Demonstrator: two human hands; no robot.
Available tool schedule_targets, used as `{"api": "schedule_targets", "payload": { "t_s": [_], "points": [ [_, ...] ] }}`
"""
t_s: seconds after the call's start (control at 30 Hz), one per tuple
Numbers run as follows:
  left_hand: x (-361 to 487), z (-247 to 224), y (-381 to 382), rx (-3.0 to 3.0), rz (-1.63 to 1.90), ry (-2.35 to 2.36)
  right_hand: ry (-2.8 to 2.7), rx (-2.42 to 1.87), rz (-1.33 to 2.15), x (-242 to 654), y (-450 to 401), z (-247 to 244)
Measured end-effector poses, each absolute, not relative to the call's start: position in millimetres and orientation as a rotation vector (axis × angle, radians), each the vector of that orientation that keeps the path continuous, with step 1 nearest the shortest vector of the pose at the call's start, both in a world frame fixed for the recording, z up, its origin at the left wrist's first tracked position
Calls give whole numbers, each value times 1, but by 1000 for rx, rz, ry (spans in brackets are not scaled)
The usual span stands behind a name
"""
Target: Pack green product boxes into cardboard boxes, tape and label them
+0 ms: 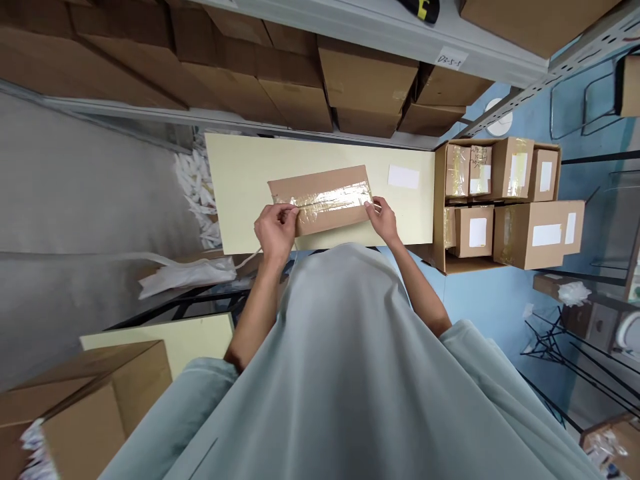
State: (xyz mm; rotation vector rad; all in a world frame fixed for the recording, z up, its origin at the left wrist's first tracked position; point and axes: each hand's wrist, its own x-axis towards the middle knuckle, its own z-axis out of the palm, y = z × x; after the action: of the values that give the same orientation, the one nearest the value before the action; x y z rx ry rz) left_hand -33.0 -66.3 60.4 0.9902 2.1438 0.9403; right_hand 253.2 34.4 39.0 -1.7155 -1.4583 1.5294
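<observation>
A flat cardboard box (325, 200) lies slightly tilted on the pale yellow table, shiny clear tape running along its top. My left hand (277, 232) is at the box's near left corner, thumb and fingertips pinched on a thin pale string. A white strand (249, 259) passes behind my left wrist toward a white plastic bundle (200, 275). At the box's right end, my right hand (383, 220) is closed, with a bit of white string showing between its fingers. What lies under the box is hidden.
A white label (403, 177) lies on the table (245, 160) beyond my right hand. At right, an open carton (440, 200) holds several taped, labelled boxes. A shelf of cartons (370, 73) overhangs the far edge. White scraps (197, 193) are heaped at left.
</observation>
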Motion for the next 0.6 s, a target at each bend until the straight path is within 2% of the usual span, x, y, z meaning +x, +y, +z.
{"api": "schedule_targets", "payload": {
  "t_s": [0.2,0.33,0.47,0.6],
  "points": [
    [-44,43,-65,657,1129,2217,-1432,-1665,1582,261,43,39],
    [-60,29,-68,469,1126,2163,-1433,-1679,1615,267,57,43],
    [-62,30,-55,508,1009,1949,-1490,-1698,1601,259,79,50],
    [-61,44,-35,626,1012,1949,-1573,-1636,1614,244,92,60]
  ]
}}
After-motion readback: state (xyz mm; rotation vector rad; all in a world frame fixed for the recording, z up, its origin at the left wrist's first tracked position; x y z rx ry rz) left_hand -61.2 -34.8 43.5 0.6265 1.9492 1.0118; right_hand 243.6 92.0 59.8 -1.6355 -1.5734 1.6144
